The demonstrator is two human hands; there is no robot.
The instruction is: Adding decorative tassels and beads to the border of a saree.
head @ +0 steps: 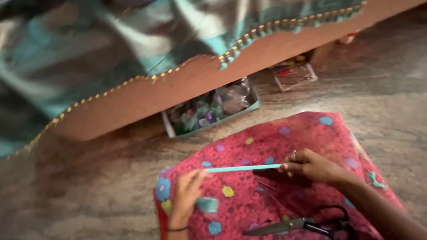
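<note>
A thin teal strip is stretched level between my two hands over my lap. My left hand pinches its left end and my right hand pinches its right end. Under them lies red cloth printed with blue and yellow flowers. A small teal tuft sits on the cloth just right of my left wrist. Black-handled scissors lie shut on the cloth below my right forearm.
A teal and white fabric with gold trim hangs over a brown wooden bed edge. Beneath the bed, an open box holds mixed scraps, and a clear box stands further right. Grey stone floor surrounds me.
</note>
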